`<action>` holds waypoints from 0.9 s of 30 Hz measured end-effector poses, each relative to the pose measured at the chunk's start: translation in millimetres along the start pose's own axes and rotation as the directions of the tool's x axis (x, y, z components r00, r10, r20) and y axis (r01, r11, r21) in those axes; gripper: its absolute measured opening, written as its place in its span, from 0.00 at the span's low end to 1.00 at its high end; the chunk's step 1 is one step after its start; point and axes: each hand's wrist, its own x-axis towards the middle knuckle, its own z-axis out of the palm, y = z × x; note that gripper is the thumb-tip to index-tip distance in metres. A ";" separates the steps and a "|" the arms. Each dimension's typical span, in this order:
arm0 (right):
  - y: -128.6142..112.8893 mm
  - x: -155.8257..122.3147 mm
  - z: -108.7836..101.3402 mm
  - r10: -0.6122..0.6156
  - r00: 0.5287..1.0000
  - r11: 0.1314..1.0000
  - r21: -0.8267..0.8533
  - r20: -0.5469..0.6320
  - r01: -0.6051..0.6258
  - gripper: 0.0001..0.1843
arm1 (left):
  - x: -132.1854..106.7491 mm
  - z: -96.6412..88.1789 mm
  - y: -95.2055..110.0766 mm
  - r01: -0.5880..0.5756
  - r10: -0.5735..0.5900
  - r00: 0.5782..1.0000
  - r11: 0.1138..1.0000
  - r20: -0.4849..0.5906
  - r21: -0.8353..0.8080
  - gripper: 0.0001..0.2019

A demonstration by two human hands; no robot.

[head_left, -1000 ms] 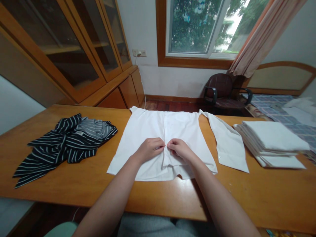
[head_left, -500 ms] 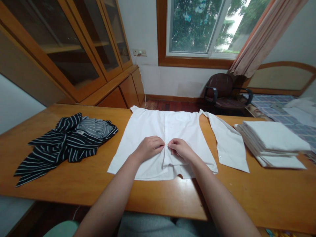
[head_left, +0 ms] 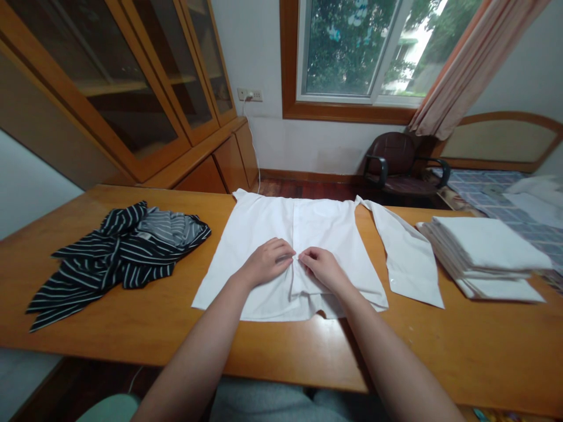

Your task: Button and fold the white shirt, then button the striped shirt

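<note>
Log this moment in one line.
left hand: touching placket; right hand: pinching placket; white shirt: spread on table; striped garment: left; folded white stack: right

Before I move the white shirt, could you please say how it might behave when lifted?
The white shirt would probably sag, since its cloth creases near the left hand. Its sleeve, lying to the right, may trail. Spread on the table, it seems unlikely to roll.

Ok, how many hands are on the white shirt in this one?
2: the left hand and the right hand, close together near the middle of the white shirt. Some fingers are hidden.
</note>
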 end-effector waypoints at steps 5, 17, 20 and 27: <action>0.0 -4.8 1.9 -0.115 0.984 0.990 -0.102 -0.135 0.101 0.11 | -2.5 2.9 -8.3 0.031 -0.029 0.999 0.999 -0.039 0.039 0.13; 37.3 0.9 -46.6 -0.382 0.922 0.666 -0.710 -0.059 0.230 0.20 | -5.8 11.0 -30.5 0.085 -0.106 0.988 0.981 0.111 0.176 0.25; 41.9 0.1 -49.3 -0.361 0.932 0.648 -0.726 -0.027 0.230 0.21 | -3.1 9.4 -32.9 0.088 -0.111 0.986 0.979 0.120 0.183 0.25; 49.9 2.4 -68.1 -0.382 0.924 0.683 -0.671 0.007 0.288 0.21 | -2.0 2.2 -48.6 0.071 -0.088 0.990 0.986 0.109 0.151 0.23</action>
